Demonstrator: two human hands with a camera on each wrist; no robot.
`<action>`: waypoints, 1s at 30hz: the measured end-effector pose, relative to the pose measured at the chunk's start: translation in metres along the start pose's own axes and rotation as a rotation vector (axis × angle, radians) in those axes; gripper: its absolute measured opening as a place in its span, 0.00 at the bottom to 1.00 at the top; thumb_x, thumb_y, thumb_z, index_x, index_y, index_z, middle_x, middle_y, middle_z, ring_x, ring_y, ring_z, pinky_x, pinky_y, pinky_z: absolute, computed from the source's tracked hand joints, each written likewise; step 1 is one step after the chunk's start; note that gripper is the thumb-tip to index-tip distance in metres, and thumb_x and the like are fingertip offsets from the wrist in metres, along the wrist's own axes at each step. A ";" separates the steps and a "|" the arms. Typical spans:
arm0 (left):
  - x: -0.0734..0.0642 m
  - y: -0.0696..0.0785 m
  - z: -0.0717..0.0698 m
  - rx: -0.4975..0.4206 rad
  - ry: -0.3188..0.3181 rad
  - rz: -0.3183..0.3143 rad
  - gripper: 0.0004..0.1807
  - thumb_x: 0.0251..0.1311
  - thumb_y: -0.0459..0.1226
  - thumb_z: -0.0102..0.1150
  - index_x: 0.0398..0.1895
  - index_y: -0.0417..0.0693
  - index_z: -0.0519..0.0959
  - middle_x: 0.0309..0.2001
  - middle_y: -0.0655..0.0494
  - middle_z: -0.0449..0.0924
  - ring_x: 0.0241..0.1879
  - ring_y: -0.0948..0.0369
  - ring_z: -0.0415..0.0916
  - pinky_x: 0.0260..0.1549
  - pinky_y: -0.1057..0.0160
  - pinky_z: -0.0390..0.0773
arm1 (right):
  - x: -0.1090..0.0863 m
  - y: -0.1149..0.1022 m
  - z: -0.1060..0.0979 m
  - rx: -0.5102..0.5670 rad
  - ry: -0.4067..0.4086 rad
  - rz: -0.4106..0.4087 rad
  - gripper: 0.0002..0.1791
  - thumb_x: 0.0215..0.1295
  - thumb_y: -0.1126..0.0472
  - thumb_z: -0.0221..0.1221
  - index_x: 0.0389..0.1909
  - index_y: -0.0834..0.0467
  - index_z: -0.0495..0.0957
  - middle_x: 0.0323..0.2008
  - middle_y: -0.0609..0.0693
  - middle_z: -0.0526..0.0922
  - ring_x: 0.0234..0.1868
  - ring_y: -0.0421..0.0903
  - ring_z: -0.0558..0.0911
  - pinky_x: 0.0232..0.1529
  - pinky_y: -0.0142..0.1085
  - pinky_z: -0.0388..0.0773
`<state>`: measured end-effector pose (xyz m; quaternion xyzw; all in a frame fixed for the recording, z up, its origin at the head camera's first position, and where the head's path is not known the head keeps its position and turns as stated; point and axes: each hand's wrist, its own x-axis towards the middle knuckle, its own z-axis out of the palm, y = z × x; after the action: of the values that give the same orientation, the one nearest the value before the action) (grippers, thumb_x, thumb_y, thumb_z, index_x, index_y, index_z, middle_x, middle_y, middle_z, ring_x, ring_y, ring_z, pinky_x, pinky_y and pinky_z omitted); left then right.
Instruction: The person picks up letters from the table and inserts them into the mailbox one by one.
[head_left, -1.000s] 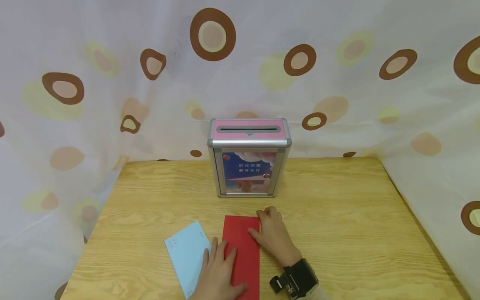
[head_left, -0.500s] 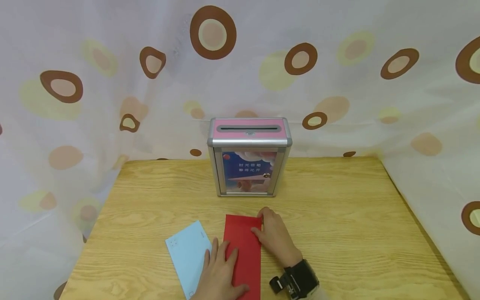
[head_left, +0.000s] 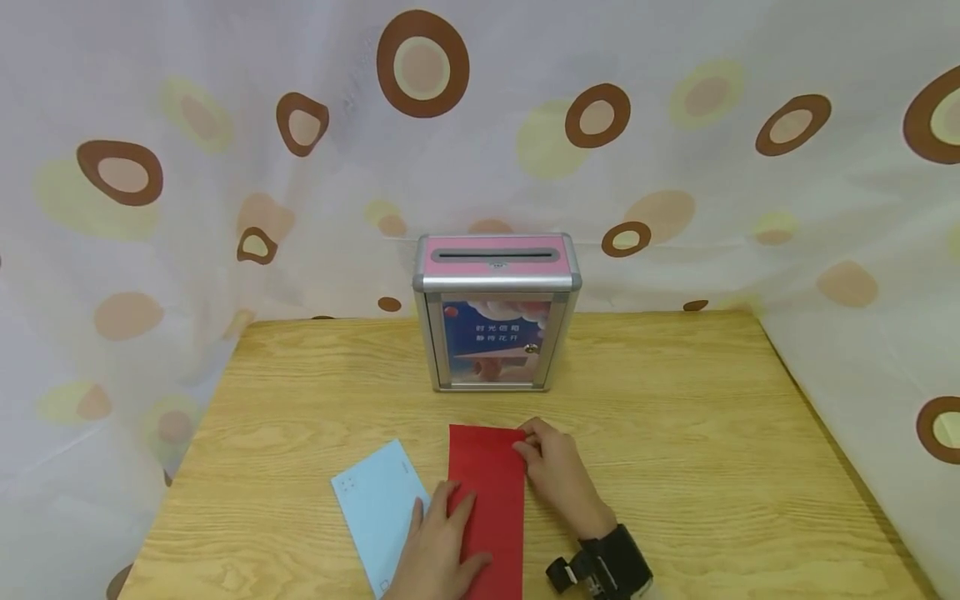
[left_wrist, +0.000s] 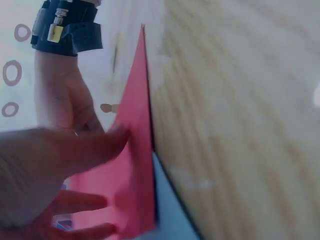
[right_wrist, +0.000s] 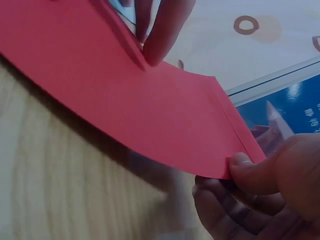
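A long red envelope (head_left: 491,508) lies lengthwise near the table's front edge. My right hand (head_left: 558,479) pinches its far right corner; in the right wrist view the thumb (right_wrist: 245,167) is on top, the fingers beneath, and that end bows up off the table. My left hand (head_left: 435,550) rests on the envelope's left side, fingers spread, thumb (left_wrist: 100,145) lying across the red paper. Left of the red envelope is a pale blue envelope (head_left: 375,500), tilted, partly covered by the left hand.
Behind the envelopes stands a silver-framed box (head_left: 498,283) with a pink top, a slot (head_left: 495,255) and a lock on its front. A spotted cloth (head_left: 330,192) hangs behind and beside the wooden table (head_left: 660,400).
The right hand has taken hold of the red envelope's far corner between thumb and fingers, and that end has lifted slightly. The left hand has stayed nearly in place.
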<state>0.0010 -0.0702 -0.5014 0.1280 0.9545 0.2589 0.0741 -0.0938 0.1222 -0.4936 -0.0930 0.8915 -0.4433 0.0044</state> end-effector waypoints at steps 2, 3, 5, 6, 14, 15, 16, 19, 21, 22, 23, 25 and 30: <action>-0.001 -0.001 -0.001 -0.049 0.066 0.013 0.38 0.52 0.44 0.72 0.64 0.37 0.71 0.65 0.41 0.63 0.63 0.45 0.65 0.59 0.39 0.69 | -0.001 -0.004 -0.005 0.010 0.026 -0.003 0.05 0.63 0.70 0.61 0.39 0.60 0.79 0.28 0.51 0.83 0.26 0.39 0.78 0.26 0.34 0.77; -0.001 -0.001 -0.002 -0.076 0.094 0.017 0.36 0.53 0.41 0.71 0.65 0.38 0.70 0.65 0.42 0.63 0.62 0.47 0.66 0.58 0.43 0.72 | -0.001 -0.007 -0.008 0.015 0.040 -0.011 0.05 0.63 0.70 0.62 0.39 0.60 0.79 0.27 0.51 0.83 0.25 0.39 0.77 0.25 0.34 0.77; -0.001 -0.001 -0.004 -0.136 0.153 0.024 0.36 0.54 0.37 0.70 0.67 0.38 0.68 0.66 0.43 0.62 0.61 0.49 0.68 0.54 0.49 0.77 | -0.001 -0.009 -0.013 0.020 0.064 -0.030 0.06 0.62 0.71 0.62 0.38 0.61 0.79 0.27 0.51 0.83 0.23 0.39 0.76 0.24 0.32 0.76; -0.001 -0.001 -0.005 -0.181 0.174 0.022 0.37 0.55 0.35 0.69 0.68 0.38 0.66 0.66 0.43 0.62 0.62 0.50 0.67 0.53 0.50 0.77 | -0.001 -0.011 -0.015 0.021 0.074 -0.037 0.06 0.62 0.71 0.62 0.38 0.61 0.79 0.26 0.51 0.82 0.23 0.39 0.76 0.23 0.32 0.76; 0.003 0.001 -0.009 -0.488 0.262 -0.030 0.46 0.54 0.25 0.66 0.74 0.38 0.52 0.63 0.46 0.66 0.32 0.65 0.73 0.33 0.66 0.82 | -0.005 -0.023 -0.033 0.063 0.113 -0.080 0.07 0.62 0.70 0.62 0.40 0.60 0.78 0.27 0.50 0.83 0.20 0.39 0.75 0.20 0.32 0.76; 0.003 0.002 -0.010 -0.502 0.258 -0.037 0.47 0.54 0.25 0.66 0.75 0.39 0.52 0.62 0.46 0.68 0.31 0.66 0.72 0.31 0.67 0.81 | -0.005 -0.026 -0.036 0.076 0.120 -0.085 0.07 0.62 0.70 0.62 0.40 0.59 0.78 0.27 0.51 0.83 0.19 0.40 0.75 0.19 0.32 0.76; 0.003 0.002 -0.010 -0.515 0.249 -0.042 0.46 0.54 0.26 0.66 0.75 0.39 0.52 0.60 0.46 0.71 0.30 0.67 0.71 0.30 0.67 0.81 | -0.006 -0.028 -0.038 0.089 0.127 -0.087 0.07 0.63 0.70 0.62 0.40 0.59 0.78 0.27 0.50 0.83 0.20 0.41 0.76 0.19 0.32 0.76; 0.003 0.002 -0.009 -0.553 0.227 -0.049 0.43 0.54 0.27 0.67 0.72 0.41 0.57 0.51 0.49 0.77 0.29 0.68 0.73 0.27 0.68 0.80 | -0.007 -0.034 -0.046 0.107 0.161 -0.117 0.06 0.63 0.70 0.62 0.39 0.58 0.78 0.27 0.50 0.82 0.21 0.44 0.76 0.20 0.32 0.76; 0.002 0.001 -0.007 -0.591 0.210 -0.044 0.37 0.55 0.28 0.66 0.69 0.42 0.63 0.45 0.51 0.79 0.28 0.68 0.75 0.26 0.67 0.80 | -0.007 -0.037 -0.051 0.104 0.189 -0.149 0.07 0.62 0.70 0.63 0.38 0.57 0.79 0.27 0.49 0.82 0.24 0.44 0.77 0.22 0.33 0.76; 0.002 0.001 -0.007 -0.603 0.204 -0.039 0.34 0.56 0.28 0.66 0.66 0.43 0.66 0.42 0.52 0.80 0.28 0.67 0.76 0.26 0.67 0.80 | -0.008 -0.038 -0.054 0.106 0.200 -0.163 0.07 0.62 0.70 0.63 0.38 0.57 0.79 0.27 0.49 0.82 0.25 0.45 0.78 0.23 0.33 0.77; 0.002 0.000 -0.006 -0.612 0.201 -0.032 0.31 0.56 0.29 0.66 0.63 0.44 0.69 0.40 0.53 0.80 0.28 0.67 0.77 0.26 0.67 0.80 | -0.008 -0.040 -0.056 0.105 0.211 -0.183 0.07 0.62 0.70 0.63 0.38 0.57 0.79 0.27 0.48 0.82 0.26 0.45 0.79 0.24 0.33 0.77; 0.001 -0.001 -0.005 -0.627 0.195 -0.019 0.24 0.57 0.29 0.65 0.57 0.46 0.74 0.38 0.54 0.81 0.29 0.66 0.78 0.26 0.67 0.81 | -0.009 -0.043 -0.060 0.110 0.229 -0.210 0.07 0.61 0.70 0.63 0.37 0.56 0.79 0.28 0.47 0.83 0.28 0.44 0.80 0.27 0.33 0.79; 0.001 -0.004 -0.003 -0.639 0.184 0.007 0.16 0.57 0.28 0.65 0.48 0.48 0.79 0.38 0.55 0.84 0.33 0.65 0.81 0.28 0.67 0.82 | -0.011 -0.053 -0.072 0.151 0.261 -0.258 0.07 0.63 0.71 0.62 0.39 0.57 0.80 0.31 0.47 0.84 0.32 0.43 0.82 0.34 0.30 0.81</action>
<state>-0.0013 -0.0747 -0.5006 0.0778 0.8274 0.5557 0.0232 -0.0812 0.1493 -0.4090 -0.1477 0.8293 -0.5142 -0.1611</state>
